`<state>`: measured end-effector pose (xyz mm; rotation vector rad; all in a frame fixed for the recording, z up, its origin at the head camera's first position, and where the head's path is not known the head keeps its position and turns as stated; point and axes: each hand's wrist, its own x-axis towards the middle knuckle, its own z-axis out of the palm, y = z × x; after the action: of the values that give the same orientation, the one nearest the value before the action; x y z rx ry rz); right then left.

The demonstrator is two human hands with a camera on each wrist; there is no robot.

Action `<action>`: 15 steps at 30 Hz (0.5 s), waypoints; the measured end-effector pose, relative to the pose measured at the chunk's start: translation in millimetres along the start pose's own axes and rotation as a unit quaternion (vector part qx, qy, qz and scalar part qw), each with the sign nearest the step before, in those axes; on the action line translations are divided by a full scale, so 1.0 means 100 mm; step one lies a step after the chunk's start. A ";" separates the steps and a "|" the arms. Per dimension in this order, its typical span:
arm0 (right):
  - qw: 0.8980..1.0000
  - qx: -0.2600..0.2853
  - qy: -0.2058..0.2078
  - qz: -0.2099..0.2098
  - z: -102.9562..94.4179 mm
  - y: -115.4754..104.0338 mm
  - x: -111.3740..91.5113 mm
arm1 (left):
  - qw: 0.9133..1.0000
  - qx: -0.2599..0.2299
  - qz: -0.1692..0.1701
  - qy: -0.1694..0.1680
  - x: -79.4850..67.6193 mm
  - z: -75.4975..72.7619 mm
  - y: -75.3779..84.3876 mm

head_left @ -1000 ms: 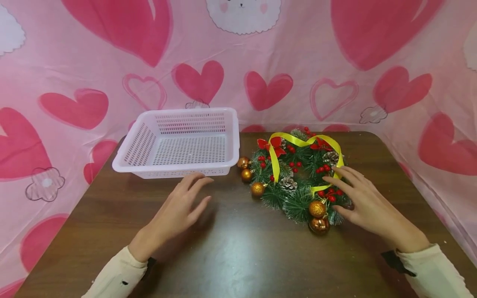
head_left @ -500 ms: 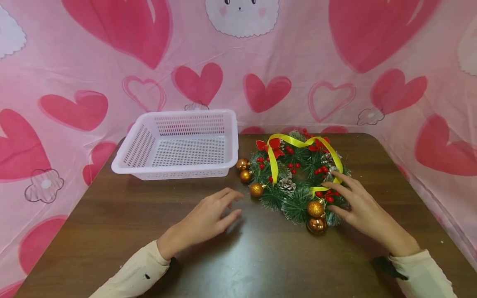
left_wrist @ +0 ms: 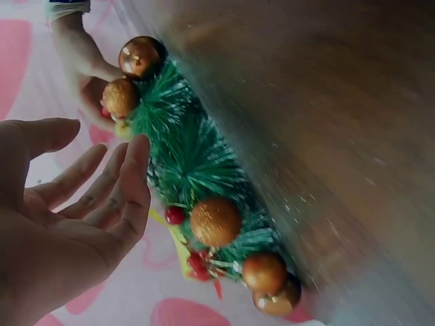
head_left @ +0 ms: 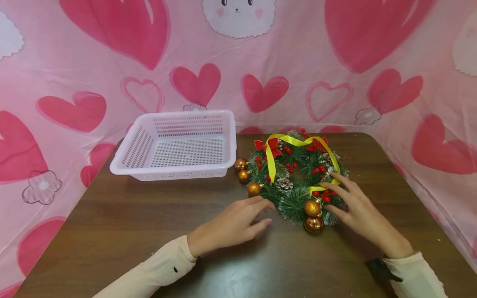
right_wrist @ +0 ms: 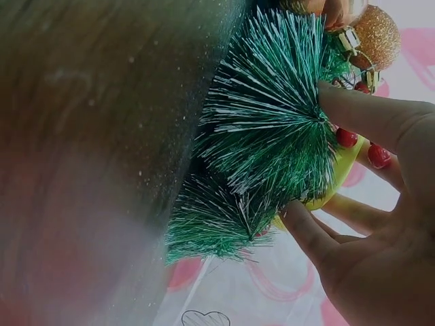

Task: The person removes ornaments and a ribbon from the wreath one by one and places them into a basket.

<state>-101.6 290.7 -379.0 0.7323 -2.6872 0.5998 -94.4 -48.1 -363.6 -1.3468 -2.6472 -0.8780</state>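
A green Christmas wreath (head_left: 294, 203) lies on the table, dressed with gold baubles (head_left: 312, 208), red berries, pinecones (head_left: 284, 184), red bows and a yellow ribbon (head_left: 271, 165). At its right side is my right hand (head_left: 363, 211), thumb and fingers spread; in the right wrist view the fingertips (right_wrist: 299, 210) touch or nearly touch the needles. My left hand (head_left: 238, 219) hovers by the wreath's front left edge, below the left baubles. Its fingers are loosely bent with nothing in them, as the left wrist view confirms. Firm contact between left hand and wreath cannot be made out.
A white perforated plastic basket (head_left: 173, 170) stands left of the wreath, close to the left baubles; nothing shows inside it. The brown wooden table (head_left: 123, 231) ends at a pink heart-patterned cloth (head_left: 261, 54) behind and at both sides.
My left hand has moved right, from in front of the basket to the wreath's front left edge. The right hand has kept its place at the wreath's right side. Basket and wreath have stayed put.
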 end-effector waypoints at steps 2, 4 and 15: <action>1.000 0.000 0.001 0.002 0.01 -0.01 0.00 | 1.000 -0.001 0.004 0.000 0.05 0.03 0.03; 1.000 -0.001 0.005 0.001 0.01 -0.01 -0.01 | 1.000 -0.004 0.009 -0.002 0.12 0.07 0.06; 0.999 0.042 0.023 0.004 0.04 0.04 -0.05 | 1.000 -0.020 0.015 0.011 0.49 0.28 0.21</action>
<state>-100.0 294.2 -385.5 0.7209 -2.6380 0.7255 -103.6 11.5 -363.1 -1.3739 -2.5999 -0.9403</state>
